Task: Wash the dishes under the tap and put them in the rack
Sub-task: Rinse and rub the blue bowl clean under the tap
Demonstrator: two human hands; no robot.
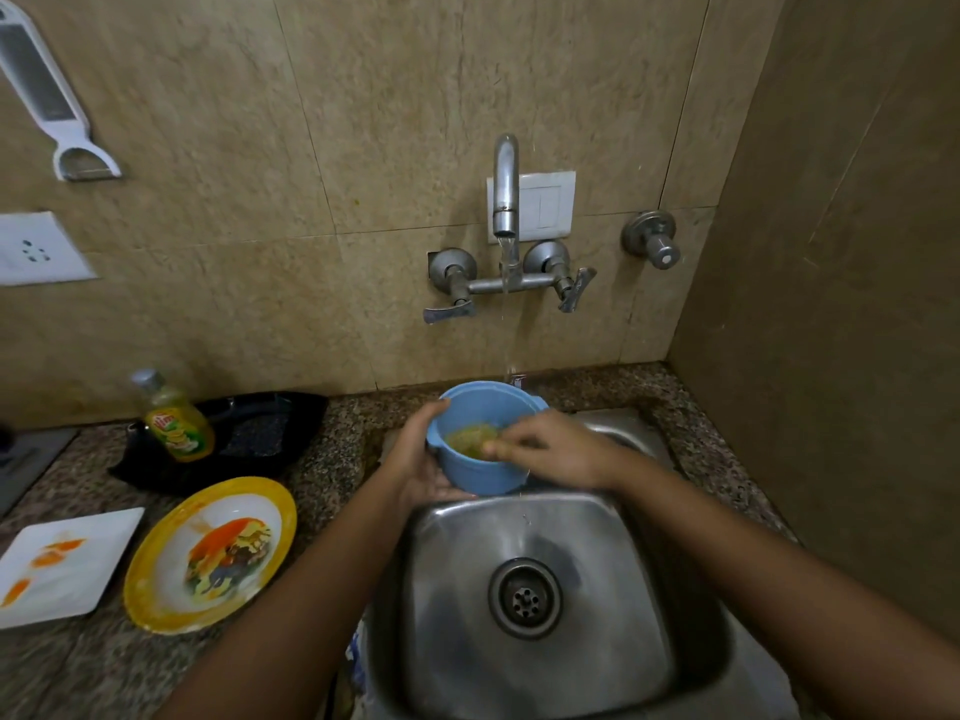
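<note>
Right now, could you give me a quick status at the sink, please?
Left hand holds bowl; right hand holds sponge inside. Tap running. Yellow plate, white plate unwashed.

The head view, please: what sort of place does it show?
Most likely a home kitchen: a steel sink under a running wall tap, a soap bottle beside dirty plates, and the left hand holding a bowl while the right hand rubs a scrubber inside it.

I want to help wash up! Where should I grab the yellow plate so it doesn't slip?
Take the yellow plate by its wide raised rim, probably coming from the sink side. It lies flat, so slip fingers under that edge, thumb on top. Its middle is smeared orange, and the white square plate sits close on its left.
</note>
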